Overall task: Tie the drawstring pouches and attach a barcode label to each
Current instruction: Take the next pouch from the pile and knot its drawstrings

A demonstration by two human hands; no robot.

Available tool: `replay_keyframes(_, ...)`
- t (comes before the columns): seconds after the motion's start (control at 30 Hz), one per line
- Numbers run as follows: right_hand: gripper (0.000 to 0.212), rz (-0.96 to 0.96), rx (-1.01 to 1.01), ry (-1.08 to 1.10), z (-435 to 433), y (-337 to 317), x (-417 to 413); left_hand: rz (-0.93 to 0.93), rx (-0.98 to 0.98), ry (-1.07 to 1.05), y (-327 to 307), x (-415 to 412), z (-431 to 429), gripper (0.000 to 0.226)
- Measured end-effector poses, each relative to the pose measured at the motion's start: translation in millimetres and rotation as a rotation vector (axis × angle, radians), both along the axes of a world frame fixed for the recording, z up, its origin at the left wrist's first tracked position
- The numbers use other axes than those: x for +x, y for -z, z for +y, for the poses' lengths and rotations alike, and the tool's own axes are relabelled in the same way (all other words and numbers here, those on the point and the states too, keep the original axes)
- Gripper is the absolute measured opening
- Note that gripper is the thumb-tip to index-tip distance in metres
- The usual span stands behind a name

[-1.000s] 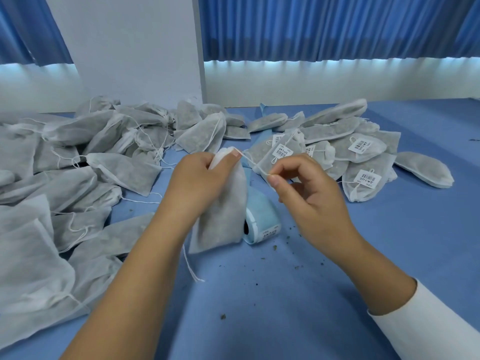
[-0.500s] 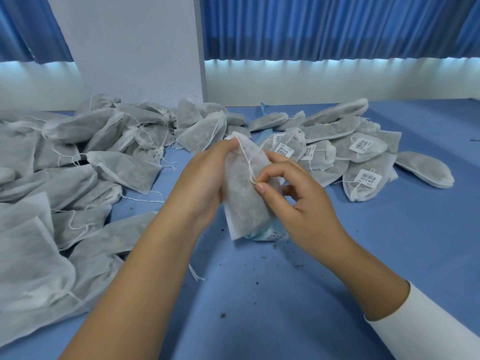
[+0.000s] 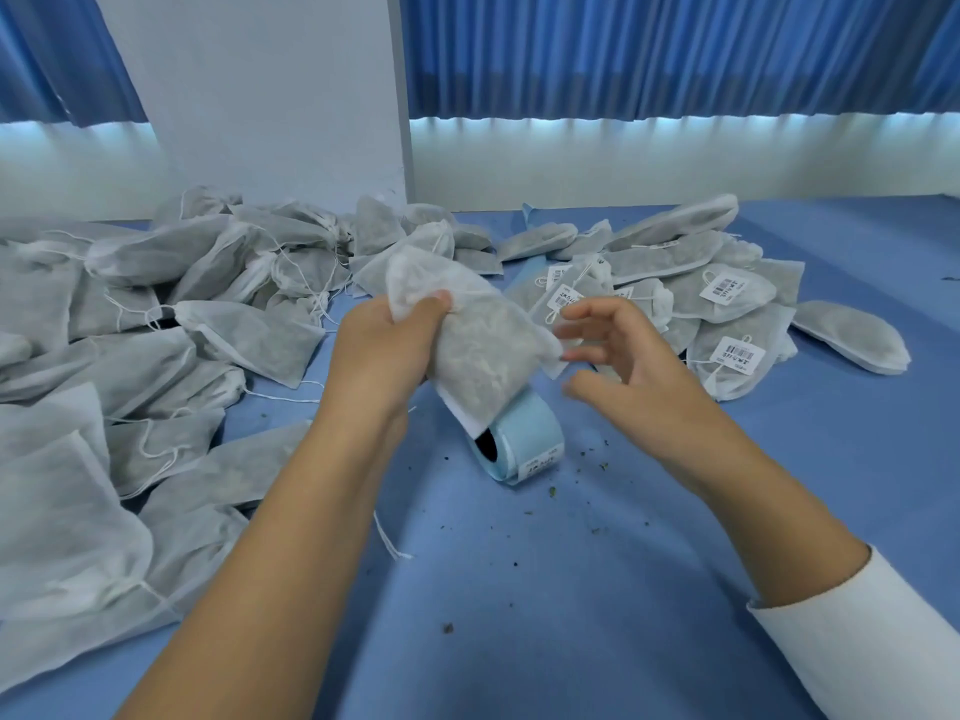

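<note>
Left hand (image 3: 387, 350) around raised pouch (image 3: 478, 345)

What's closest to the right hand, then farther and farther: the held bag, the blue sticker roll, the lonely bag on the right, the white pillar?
1. Held pouch: beside the right hand's fingertips, gripped by the left hand.
2. Label roll: on the table, below and left.
3. Lone pouch: far right, past the labelled pouches.
4. White pillar: at the back, left.

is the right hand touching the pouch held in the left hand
Cannot tell: the head view shows blurred fingertips of the right hand at the pouch corner.
</note>
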State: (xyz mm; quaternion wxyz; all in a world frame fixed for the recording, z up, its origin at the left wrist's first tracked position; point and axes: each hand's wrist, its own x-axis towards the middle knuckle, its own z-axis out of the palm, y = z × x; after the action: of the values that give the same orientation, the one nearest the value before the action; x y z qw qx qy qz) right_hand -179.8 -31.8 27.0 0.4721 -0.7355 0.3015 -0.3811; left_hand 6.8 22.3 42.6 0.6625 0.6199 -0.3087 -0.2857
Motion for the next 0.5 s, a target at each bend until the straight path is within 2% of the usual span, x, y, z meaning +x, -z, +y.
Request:
replay_keyframes(0.1, 0.057, 0.264, 0.109, -0.110, -6, 3, -5, 0.031, -0.002, -0.092, 6, 8, -6, 0.021)
replay_keyframes(0.17, 0.055, 0.322, 0.163, -0.141, -6, 8, -3, 0.047, 0.006, -0.118, 9, 7, -9, 0.020)
replay_keyframes(0.23, 0.044, 0.325, 0.162, -0.101, -6, 13, 2, -0.015, 0.023, -0.108, 11, 3, -11, 0.022)
replay_keyframes(0.33, 0.029, 0.287, 0.159, -0.027, -5, 18, 10, -0.217, 0.025, -0.089, 17, -3, -12, 0.033)
replay_keyframes(0.5, 0.029, 0.195, 0.090, -0.035, -5, 20, 11, -0.266, 0.099, 0.001, 30, -5, -19, 0.032)
